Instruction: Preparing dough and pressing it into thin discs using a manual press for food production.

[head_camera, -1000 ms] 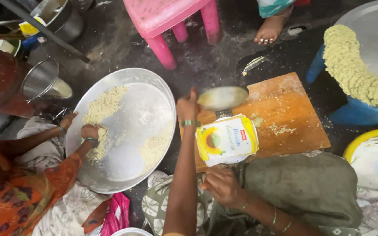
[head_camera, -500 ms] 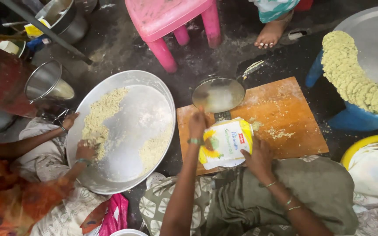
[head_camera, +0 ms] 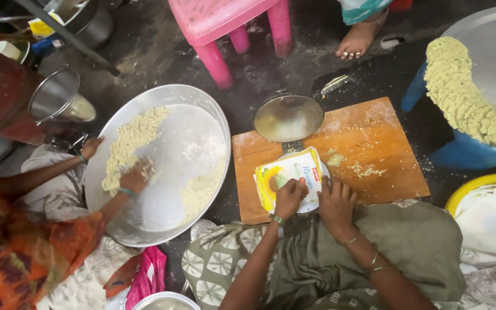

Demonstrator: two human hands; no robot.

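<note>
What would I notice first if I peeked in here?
Probably the yellow and white plastic pouch at the near edge of the orange wooden board, with the left hand and right hand pressing on it. Left of that, another person's hand spreads crumbly pale dough in a big round steel tray.

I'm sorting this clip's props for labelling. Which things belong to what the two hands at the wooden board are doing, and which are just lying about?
In hand:
left hand and right hand, pressing on the yellow plastic pouch
wooden board under it
hinged round metal press, open at the board's far edge

Lying about:
pink plastic stool
big steel tray of crumbly dough, worked by another person
yellow basin
</note>
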